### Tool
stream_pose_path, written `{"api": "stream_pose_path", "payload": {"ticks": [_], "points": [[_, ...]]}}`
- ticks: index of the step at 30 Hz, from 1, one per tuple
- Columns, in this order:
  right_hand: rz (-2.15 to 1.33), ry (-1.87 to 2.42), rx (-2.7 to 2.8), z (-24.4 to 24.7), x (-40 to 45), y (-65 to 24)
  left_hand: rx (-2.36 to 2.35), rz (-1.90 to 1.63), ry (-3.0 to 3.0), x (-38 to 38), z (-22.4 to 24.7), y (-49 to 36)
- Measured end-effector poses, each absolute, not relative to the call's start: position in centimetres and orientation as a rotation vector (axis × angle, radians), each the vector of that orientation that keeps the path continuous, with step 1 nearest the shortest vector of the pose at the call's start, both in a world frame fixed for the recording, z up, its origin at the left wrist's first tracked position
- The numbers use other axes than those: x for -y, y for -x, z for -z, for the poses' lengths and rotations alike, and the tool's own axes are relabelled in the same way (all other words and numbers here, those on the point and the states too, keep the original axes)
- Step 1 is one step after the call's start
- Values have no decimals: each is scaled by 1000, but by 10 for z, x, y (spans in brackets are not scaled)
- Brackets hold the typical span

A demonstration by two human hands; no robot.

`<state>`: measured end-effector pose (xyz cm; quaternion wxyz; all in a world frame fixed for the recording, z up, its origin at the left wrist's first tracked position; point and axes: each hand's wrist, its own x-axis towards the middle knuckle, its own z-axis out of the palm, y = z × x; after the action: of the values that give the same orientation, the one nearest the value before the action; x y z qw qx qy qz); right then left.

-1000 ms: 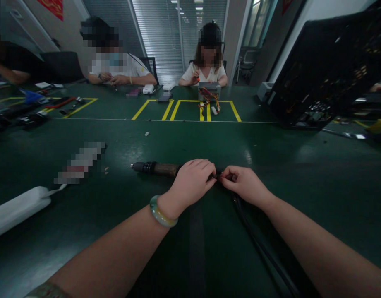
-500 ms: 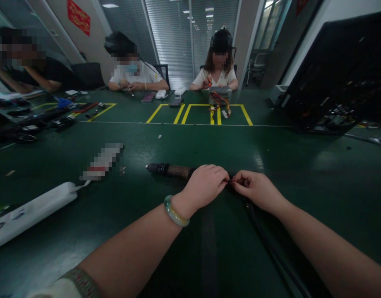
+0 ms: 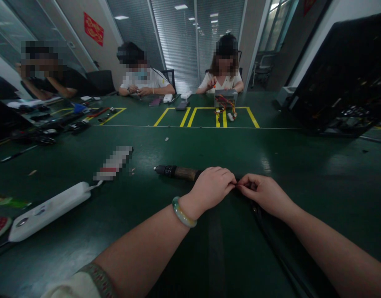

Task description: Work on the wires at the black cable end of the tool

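A black and brown rod-like tool lies on the green table, its metal tip pointing left. Over its right end is my left hand, fingers wrapped down around it, with a jade bangle on the wrist. My right hand is closed in a pinch just to the right, its fingertips almost touching those of my left hand. What the pinch holds is small and dark and cannot be made out. A black cable runs from below my right hand toward the near table edge.
A white power strip lies at the left, beside a pixelated flat item. Dark tools are piled at the far left. A large black case stands at the right. Across the table, three people sit, one by a grey box with wires.
The whole view has shifted, so everything appears a little farther right and slightly lower. Both hands keep the same grip beside the tool.
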<state>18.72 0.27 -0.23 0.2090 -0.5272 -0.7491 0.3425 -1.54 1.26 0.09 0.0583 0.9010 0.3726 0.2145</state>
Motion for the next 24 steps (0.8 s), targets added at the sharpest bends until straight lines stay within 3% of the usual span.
{"api": "stream_pose_path", "payload": {"ticks": [24], "points": [[-859, 1485, 2197, 0, -3, -190, -1169, -644, -2746, -10, -4, 15]]}}
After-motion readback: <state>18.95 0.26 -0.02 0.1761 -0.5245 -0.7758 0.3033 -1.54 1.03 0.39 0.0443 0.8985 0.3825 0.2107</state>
